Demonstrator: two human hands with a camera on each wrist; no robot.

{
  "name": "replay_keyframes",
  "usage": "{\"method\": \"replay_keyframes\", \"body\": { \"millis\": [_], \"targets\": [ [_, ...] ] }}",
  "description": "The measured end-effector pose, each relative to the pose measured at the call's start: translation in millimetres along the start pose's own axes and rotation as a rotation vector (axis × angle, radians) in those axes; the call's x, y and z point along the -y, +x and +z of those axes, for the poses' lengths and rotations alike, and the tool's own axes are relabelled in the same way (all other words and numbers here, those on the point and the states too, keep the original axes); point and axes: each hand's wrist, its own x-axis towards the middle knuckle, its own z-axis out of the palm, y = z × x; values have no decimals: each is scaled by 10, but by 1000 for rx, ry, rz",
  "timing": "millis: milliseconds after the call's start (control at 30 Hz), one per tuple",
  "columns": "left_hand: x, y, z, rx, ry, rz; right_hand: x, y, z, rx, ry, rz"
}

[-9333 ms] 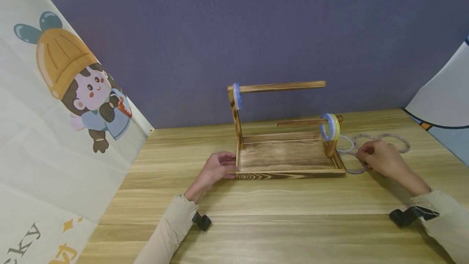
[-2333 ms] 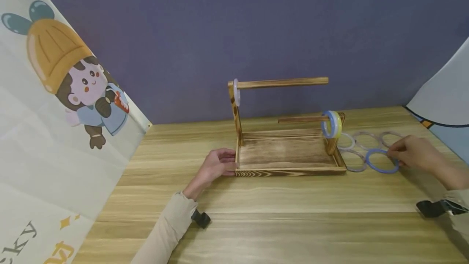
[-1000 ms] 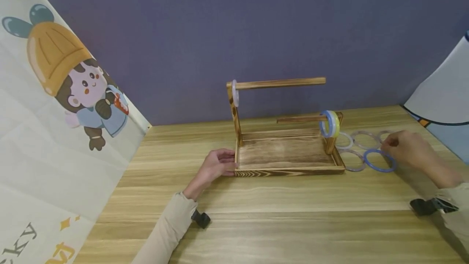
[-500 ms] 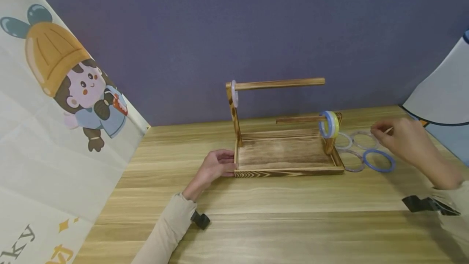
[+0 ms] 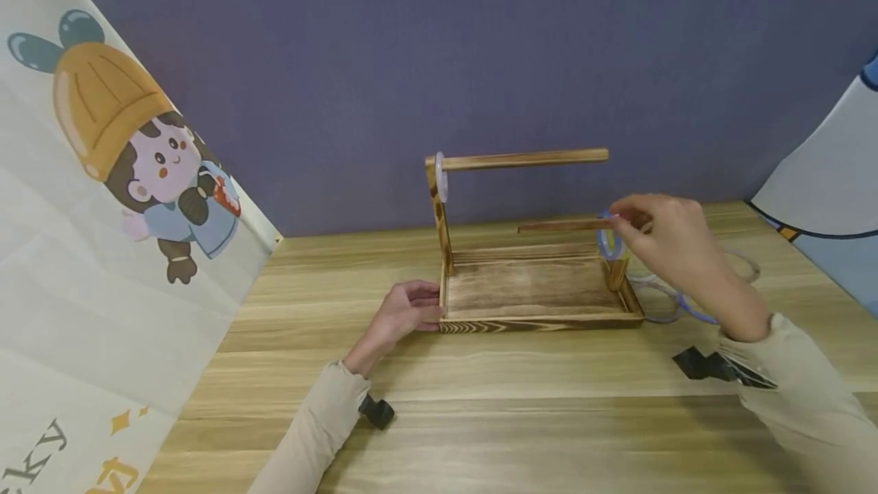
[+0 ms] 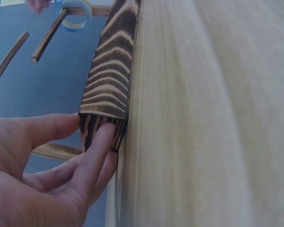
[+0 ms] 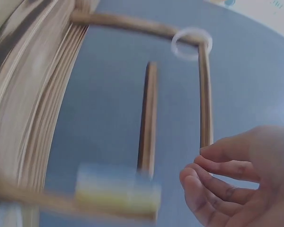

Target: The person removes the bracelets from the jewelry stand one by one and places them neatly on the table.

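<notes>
A wooden two-bar rack [image 5: 542,324] stands on the table. My left hand [image 5: 398,319] holds its left end; in the left wrist view, thumb and fingers pinch the front corner of the tray edge [image 6: 106,71]. Over the lower bar, my right hand [image 5: 675,242] has its fingertips right at the blue bangle [image 5: 608,246] and its neighbours. Its fingers are bent, and the right wrist view shows nothing between them. There, a yellow bangle [image 7: 118,201] blurs by the lower bar's post. One pale lavender bangle [image 5: 442,181] hangs at the upper bar's left end.
Right of the rack, several bangles lie flat, partly hidden by my right forearm: a blue one [image 5: 696,314], a pale purple one [image 5: 658,317] and another at the far right [image 5: 754,269]. A dark blue panel [image 5: 480,59] stands behind the table.
My right hand has moved left from the bangles on the table to those on the lower bar. Earlier, a blue bangle left the upper bar and came onto the table. My left hand stays put.
</notes>
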Motion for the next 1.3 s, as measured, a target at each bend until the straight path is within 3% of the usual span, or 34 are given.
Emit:
{"method": "replay_keyframes", "body": {
  "millis": [300,700,900,1300],
  "targets": [
    [12,1,6,-9,-6,4,587,319,471,56,241,4],
    [11,-17,-4,0,4,18,1183,693,1139,42,489,-13],
    [27,-15,3,9,10,28,1306,789,1299,12,531,23],
    [29,-27,1,5,5,27,1238,809,1287,-67,583,45]
  ]
}}
